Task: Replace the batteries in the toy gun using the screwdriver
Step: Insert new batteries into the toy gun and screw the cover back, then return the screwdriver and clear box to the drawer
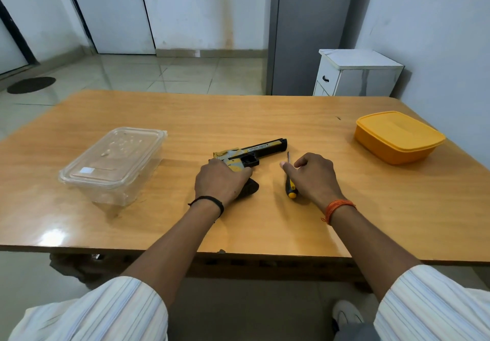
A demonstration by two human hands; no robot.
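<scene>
A black and yellow toy gun (261, 149) lies on the wooden table (265, 224), barrel pointing right and away. My left hand (221, 182) covers its grip, fingers curled over it; the grip's black butt shows beside my palm. Just to the right lies a screwdriver (291, 188) with a black and yellow handle, thin shaft pointing away. My right hand (314, 176) is on it, thumb against the shaft and fingers curled beside it. No batteries are visible.
A clear plastic box (111, 165) with its lid on stands at the left. At the right, near the table's edge, sits a closed yellow box (397, 136). A white cabinet (355, 75) and a grey pillar stand beyond the table.
</scene>
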